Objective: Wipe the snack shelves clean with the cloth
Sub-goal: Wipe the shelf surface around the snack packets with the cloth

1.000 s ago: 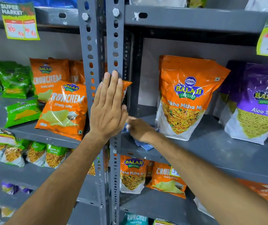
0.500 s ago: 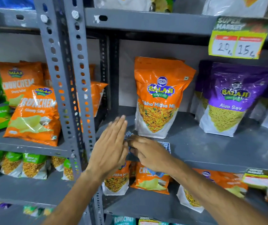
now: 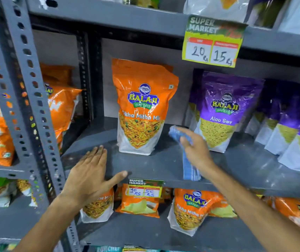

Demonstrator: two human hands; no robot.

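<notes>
A blue cloth (image 3: 188, 166) lies on the grey metal shelf (image 3: 236, 170), stretched from behind the orange snack bag toward the front edge. My right hand (image 3: 195, 150) presses on the cloth's middle with fingers spread, between the orange Tikha Mitha Mix bag (image 3: 141, 108) and the purple Aloo Sev bag (image 3: 223, 110). My left hand (image 3: 91, 173) rests flat and open on the shelf's front left part, thumb pointing right, holding nothing.
A perforated grey upright post (image 3: 23, 99) stands at the left. More purple bags (image 3: 294, 133) fill the shelf's right side. Orange bags (image 3: 61, 106) sit beyond the post. A price tag (image 3: 212, 42) hangs above, another price label (image 3: 145, 188) on the shelf's front edge. Snack packs (image 3: 191, 211) line the lower shelf.
My right hand slid the cloth rightward along the shelf, past the orange bag. My left hand came down off the post and now lies flat on the shelf. The view shifted right.
</notes>
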